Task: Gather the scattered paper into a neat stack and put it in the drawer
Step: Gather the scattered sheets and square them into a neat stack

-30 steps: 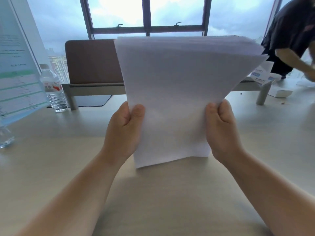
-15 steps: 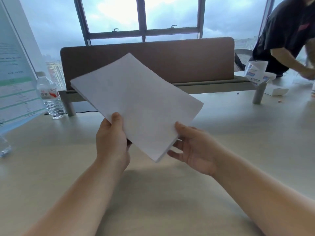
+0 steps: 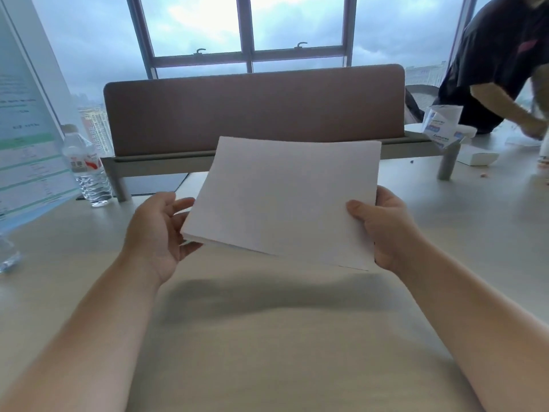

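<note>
Paper stack: white, rectangular sheets with squared edges, held flat and slightly tilted in the air above the counter, between your two hands.
Left hand: yours sits at the stack's left near corner, palm turned inward, fingers loosely curved; the fingertips reach under the corner, but you cannot tell whether they grip it or only touch.
Right hand: yours pinches the stack's right edge, thumb pressed on top, fingers hidden beneath.
Counter: pale beige, matte, smooth; a soft shadow of the stack falls on it just below your hands.
Divider panel: brown, fabric-like, rounded corners, upright on grey metal legs behind the stack.
Water bottle: clear ribbed plastic, red-and-white label, standing at the panel's left end.
Sign: upright sheet with green bands, far left.
Other person: dark sleeve, leaning over the counter at far right, beside a small white-and-blue box.
</note>
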Demonstrator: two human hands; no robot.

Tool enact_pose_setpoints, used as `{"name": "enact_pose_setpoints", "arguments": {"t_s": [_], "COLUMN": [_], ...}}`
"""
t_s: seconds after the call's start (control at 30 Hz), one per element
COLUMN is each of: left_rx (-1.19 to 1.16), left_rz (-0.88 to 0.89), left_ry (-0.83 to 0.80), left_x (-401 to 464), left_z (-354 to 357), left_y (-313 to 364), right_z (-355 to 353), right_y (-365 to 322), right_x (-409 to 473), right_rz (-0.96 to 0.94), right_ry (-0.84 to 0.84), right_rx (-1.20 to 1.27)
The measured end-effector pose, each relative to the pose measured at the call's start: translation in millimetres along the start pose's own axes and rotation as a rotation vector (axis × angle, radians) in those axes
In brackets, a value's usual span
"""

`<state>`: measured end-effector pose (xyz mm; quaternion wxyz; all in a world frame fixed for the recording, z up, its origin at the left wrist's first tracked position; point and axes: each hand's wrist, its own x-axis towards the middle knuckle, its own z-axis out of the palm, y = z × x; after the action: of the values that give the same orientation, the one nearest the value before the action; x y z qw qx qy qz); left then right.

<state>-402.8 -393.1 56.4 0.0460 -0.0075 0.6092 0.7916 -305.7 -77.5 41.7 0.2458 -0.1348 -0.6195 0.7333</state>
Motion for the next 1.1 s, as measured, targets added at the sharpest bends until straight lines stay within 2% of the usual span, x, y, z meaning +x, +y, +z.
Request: {"name": "enact_pose_setpoints", "arguments": {"t_s": [0.13, 0.23, 0.33, 0.4, 0.53, 0.63, 0.83, 1.0, 1.1], "left_rx": [0.305, 0.462, 0.362, 0.238, 0.157, 0.113, 0.125, 0.118, 0.074], "left_rz": [-0.058, 0.095, 0.319, 0.391, 0.426, 0.424, 0.465, 0.549, 0.552], "left_ry": [-0.028, 0.054, 0.051, 0.011, 0.014, 0.055, 0.077, 0.051, 0.044], "left_x": [0.9, 0.9, -4.3, -8.2, -10.3, -11.7, -11.6, -15.8, -15.2], "left_z": [6.0, 12.3, 19.4, 23.2, 24.3, 25.1, 30.8, 32.5, 32.7], "left_y": [-10.2, -21.3, -18.6, -13.7, -14.8, -16.1, -23.1, -14.9, -13.9], "right_z": [-3.1, 0.3, 6.6, 8.5, 9.2, 9.2, 14.6, 14.6, 10.8], "right_y": [2.9, 6.8, 2.1, -2.0, -1.7, 1.9, 11.3, 2.4, 0.6], "right_x": [-0.8, -5.0, -9.2, -10.6, -12.8, -12.4, -13.8, -14.0, -7.7], "right_rz": [-0.022, -0.075, -0.206, -0.273, -0.33, -0.332, -0.417, -0.529, -0.509], "right_ry": [-0.099, -0.126, -0.114, -0.107, -0.099, -0.03, 0.103, 0.113, 0.087], "right_rx": [-0.093, -0.115, -0.064, 0.014, 0.056, 0.035, -0.178, -0.194, -0.16]}}
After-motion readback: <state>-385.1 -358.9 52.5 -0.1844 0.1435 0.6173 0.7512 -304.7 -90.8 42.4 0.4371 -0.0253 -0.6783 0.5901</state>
